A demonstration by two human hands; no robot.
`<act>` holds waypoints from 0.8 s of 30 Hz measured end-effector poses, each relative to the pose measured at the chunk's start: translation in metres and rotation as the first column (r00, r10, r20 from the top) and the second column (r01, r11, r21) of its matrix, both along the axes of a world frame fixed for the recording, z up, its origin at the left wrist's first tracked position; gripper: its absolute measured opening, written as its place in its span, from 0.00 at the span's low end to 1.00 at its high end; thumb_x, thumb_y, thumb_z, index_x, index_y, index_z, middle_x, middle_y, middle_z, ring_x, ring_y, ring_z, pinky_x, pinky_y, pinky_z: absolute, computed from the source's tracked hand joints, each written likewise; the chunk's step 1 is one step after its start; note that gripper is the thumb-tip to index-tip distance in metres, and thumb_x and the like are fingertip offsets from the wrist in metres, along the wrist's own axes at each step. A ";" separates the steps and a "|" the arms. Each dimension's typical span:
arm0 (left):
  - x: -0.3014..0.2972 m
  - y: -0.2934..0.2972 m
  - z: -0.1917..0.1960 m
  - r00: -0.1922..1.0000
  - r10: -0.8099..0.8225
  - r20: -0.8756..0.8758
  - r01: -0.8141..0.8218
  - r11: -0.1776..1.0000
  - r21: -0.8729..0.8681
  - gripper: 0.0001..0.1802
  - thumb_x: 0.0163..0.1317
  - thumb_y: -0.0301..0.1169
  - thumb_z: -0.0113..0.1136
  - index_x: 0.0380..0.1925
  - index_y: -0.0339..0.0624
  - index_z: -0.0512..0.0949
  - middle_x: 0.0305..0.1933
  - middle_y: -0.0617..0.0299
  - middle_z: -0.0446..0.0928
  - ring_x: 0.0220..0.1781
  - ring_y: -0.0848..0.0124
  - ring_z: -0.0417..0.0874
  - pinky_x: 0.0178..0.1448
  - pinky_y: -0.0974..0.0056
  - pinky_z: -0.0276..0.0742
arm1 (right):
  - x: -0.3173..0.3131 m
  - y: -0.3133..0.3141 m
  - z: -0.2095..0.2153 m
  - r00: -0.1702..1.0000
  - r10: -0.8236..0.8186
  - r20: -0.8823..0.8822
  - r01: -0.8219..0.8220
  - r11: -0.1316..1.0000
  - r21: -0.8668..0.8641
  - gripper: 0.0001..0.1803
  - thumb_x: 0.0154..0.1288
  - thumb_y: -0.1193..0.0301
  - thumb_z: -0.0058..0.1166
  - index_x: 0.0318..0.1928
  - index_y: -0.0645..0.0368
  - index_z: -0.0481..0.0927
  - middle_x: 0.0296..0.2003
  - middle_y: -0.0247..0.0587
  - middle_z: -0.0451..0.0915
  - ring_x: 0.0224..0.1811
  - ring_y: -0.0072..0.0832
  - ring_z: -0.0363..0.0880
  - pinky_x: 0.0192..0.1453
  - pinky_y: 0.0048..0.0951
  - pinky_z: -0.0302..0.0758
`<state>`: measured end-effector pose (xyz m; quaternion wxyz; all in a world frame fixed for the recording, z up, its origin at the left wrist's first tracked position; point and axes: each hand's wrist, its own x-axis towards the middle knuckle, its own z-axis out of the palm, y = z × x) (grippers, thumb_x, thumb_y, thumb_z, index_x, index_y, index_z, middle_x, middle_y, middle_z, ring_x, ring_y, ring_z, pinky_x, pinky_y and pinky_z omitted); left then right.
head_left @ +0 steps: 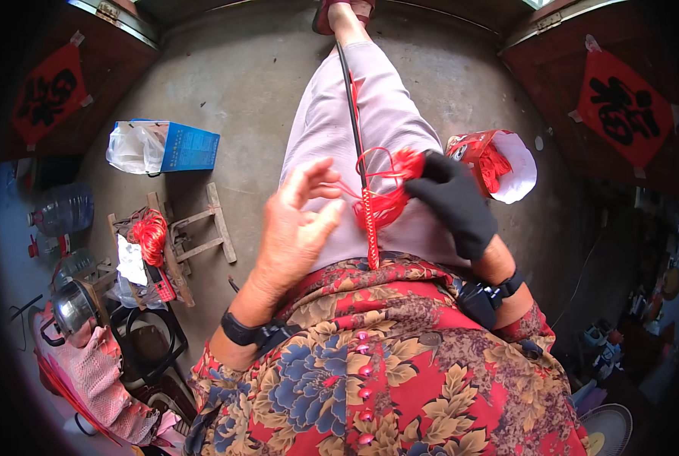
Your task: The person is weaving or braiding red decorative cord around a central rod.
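Note:
A thin black rod (352, 99) lies lengthwise over my lap, its near end wrapped in a red and white braid (370, 237). Around the top of that braid, loose loops of red cord (387, 211) spread over my trousers. My right hand (457, 205), in a black glove, is closed on a gathered bundle of red cord (408, 163) just right of the rod. Bare and to the left of the rod, my left hand (292, 226) has its fingers apart and curved. Strands of cord run close to its fingertips; whether they touch is unclear.
A blue box lined with a plastic bag (191, 147) stands on the floor at left. Below it, a wooden stool (210, 228) is beside a coil of red cord (151, 237). At right is a red container (468, 156) with red material inside. A metal pot (75, 308) sits lower left.

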<state>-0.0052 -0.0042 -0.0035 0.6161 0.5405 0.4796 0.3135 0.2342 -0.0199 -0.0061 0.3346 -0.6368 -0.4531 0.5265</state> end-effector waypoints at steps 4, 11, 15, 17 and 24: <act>-0.023 0.011 0.017 0.965 0.075 0.251 -0.007 0.965 -0.262 0.31 0.68 0.33 0.61 0.67 0.34 0.63 0.47 0.52 0.81 0.41 0.71 0.85 0.37 0.72 0.83 | 0.023 0.002 0.030 0.743 -0.328 -0.583 0.356 0.932 -0.071 0.19 0.66 0.66 0.56 0.51 0.66 0.78 0.38 0.38 0.82 0.35 0.26 0.82 0.50 0.29 0.79; 0.005 0.013 0.035 0.585 -0.014 0.811 0.567 0.723 -0.396 0.47 0.69 0.52 0.56 0.75 0.35 0.47 0.59 0.31 0.74 0.54 0.50 0.83 0.38 0.64 0.88 | 0.027 -0.015 0.105 0.438 -0.069 -0.897 0.274 0.960 0.060 0.20 0.67 0.65 0.55 0.53 0.66 0.76 0.37 0.38 0.81 0.33 0.25 0.81 0.49 0.30 0.79; 0.026 0.013 0.024 0.442 0.371 0.817 0.457 0.691 -0.561 0.40 0.70 0.50 0.54 0.71 0.34 0.57 0.62 0.38 0.73 0.69 0.50 0.70 0.57 0.53 0.82 | 0.026 -0.023 0.125 0.323 0.036 -0.946 0.194 0.975 0.104 0.20 0.68 0.64 0.54 0.54 0.65 0.75 0.36 0.37 0.80 0.32 0.24 0.80 0.49 0.30 0.79; 0.017 0.016 0.017 0.299 0.466 0.833 0.469 0.688 -0.553 0.33 0.72 0.46 0.53 0.67 0.34 0.63 0.61 0.41 0.74 0.66 0.51 0.74 0.58 0.54 0.81 | 0.024 -0.024 0.121 0.300 0.030 -0.953 0.166 0.983 0.083 0.20 0.69 0.64 0.54 0.54 0.65 0.74 0.36 0.37 0.80 0.31 0.24 0.80 0.49 0.31 0.79; -0.040 -0.002 0.009 0.625 0.419 0.659 0.237 0.702 -0.672 0.24 0.73 0.40 0.52 0.60 0.32 0.70 0.29 0.62 0.72 0.28 0.73 0.71 0.28 0.70 0.70 | -0.013 -0.012 0.034 0.873 -0.150 -0.464 -0.014 0.944 -0.331 0.18 0.71 0.62 0.52 0.51 0.64 0.75 0.35 0.37 0.78 0.30 0.21 0.79 0.41 0.27 0.79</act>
